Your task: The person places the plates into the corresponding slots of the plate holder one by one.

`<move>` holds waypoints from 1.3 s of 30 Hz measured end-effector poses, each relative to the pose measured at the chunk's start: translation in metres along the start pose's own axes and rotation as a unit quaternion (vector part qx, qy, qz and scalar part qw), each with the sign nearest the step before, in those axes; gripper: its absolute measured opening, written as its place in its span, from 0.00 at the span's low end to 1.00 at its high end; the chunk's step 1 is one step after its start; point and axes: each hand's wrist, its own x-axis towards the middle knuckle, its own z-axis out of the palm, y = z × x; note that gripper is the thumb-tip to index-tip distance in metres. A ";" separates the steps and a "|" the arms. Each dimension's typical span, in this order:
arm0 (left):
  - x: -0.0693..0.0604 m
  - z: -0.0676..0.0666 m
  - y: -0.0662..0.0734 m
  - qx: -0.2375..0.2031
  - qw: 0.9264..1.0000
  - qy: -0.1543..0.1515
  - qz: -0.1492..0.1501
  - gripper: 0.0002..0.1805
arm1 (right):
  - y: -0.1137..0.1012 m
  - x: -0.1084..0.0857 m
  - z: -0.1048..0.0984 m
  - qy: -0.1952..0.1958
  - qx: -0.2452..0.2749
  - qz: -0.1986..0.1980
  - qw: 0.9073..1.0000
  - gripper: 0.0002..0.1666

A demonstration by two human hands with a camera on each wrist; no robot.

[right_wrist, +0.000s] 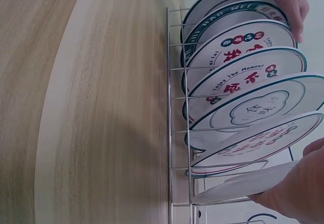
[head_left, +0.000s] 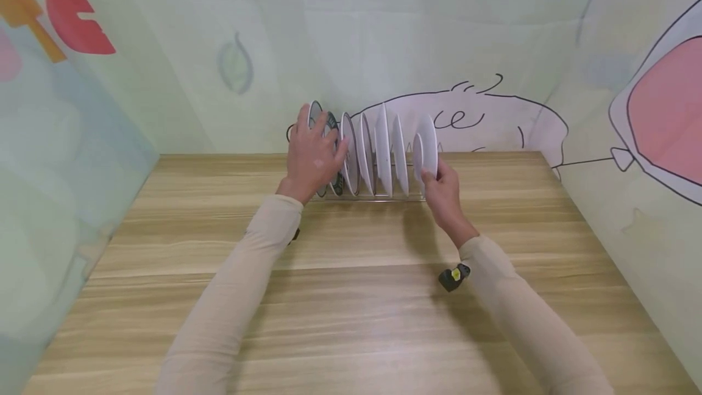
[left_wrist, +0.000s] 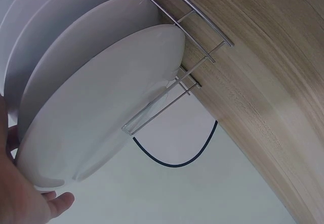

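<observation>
My right hand [head_left: 443, 194] pinches the edge of a white plate [head_left: 430, 145] at the right end of a wire plate rack [head_left: 373, 198]. In the right wrist view this plate [right_wrist: 243, 186] leans among the rack's wires, its lower rim against them. My left hand [head_left: 312, 157] rests with spread fingers over the rims of the leftmost plates, which include a green-rimmed plate [head_left: 336, 185]. The left wrist view shows fingertips [left_wrist: 61, 203] beside the outermost plate's white back [left_wrist: 106, 97]. Several plates stand upright between the hands, and printed faces show on them, such as a plate with red characters [right_wrist: 238, 57].
The rack stands at the back of a wood-grain table [head_left: 351, 322], close to a printed cloth wall [head_left: 351, 29]. A gap separates the right-hand plate from the nearest standing plate [head_left: 400, 154]. A small black device [head_left: 454, 277] is at the right wrist.
</observation>
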 end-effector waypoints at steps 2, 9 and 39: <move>0.000 -0.001 0.000 0.002 1.000 -0.005 0.000 0.25 | 0.001 0.002 0.001 0.001 0.000 0.002 1.000 0.27; 0.000 -0.002 0.002 -0.003 1.000 -0.001 -0.004 0.24 | 0.009 0.008 0.006 0.003 -0.037 -0.015 0.999 0.26; 0.000 -0.002 0.001 0.010 0.999 -0.031 -0.010 0.28 | -0.001 0.018 -0.009 0.037 -0.121 -0.150 0.981 0.25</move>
